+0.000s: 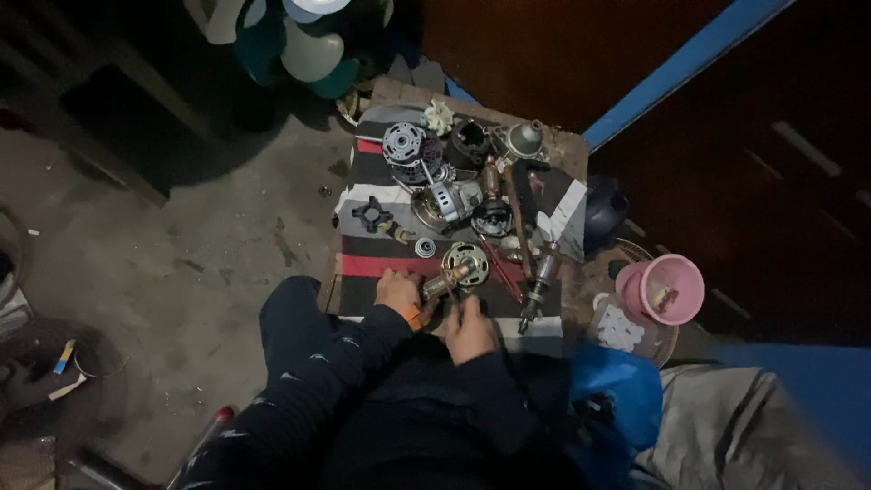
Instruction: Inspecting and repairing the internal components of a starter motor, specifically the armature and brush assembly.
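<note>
Work on a small electric motor is in the middle, by my judgement: many parts already lie taken apart, and one piece is in the hands now. The left hand (397, 292) closes around a small motor rotor (442, 285) on the near part of the cloth, and the right hand (469, 328) is just beside it with fingers bent toward the same part; whether it grips a tool or only the shaft I cannot tell, because the view is dark. Touching the far end of this rotor sits a round stator with copper winding (466, 262). A second armature (541, 277) lies to the right, and farther away rest a black cross-shaped piece (372, 215), a small bearing (425, 247) and a round motor housing (405, 143). As nothing looks put together again, reassembly seems still to be done. All these lie on a striped cloth (381, 266) in red, black and white, spread over a low wooden board (569, 145). Around it is a rough grey concrete floor (200, 245). A pink plastic cup (670, 289) stands at the right, a blue beam (689, 63) crosses the dark corner, and fan blades (308, 50) lie at the far side.
</note>
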